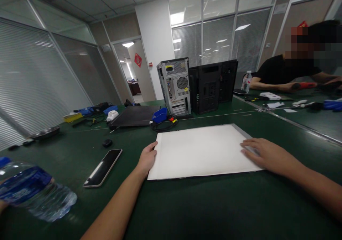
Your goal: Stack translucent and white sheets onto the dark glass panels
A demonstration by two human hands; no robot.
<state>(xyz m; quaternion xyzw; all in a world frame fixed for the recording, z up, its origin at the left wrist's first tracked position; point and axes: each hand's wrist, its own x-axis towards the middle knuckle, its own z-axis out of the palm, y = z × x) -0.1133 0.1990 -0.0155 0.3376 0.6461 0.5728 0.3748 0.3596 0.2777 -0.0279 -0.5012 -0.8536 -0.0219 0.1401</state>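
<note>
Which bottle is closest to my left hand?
The big blue-labelled bottle, left of the phone and your left hand; the other bottle is far across the table near a person.

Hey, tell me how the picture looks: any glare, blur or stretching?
In the head view, the water bottle near the left edge looks stretched, likely by a wide-angle lens; in the head view, bright light patches show in the glass partition; in the head view, the white panel is pale with little surface detail, and pixelation covers the head of a co-worker.
</note>
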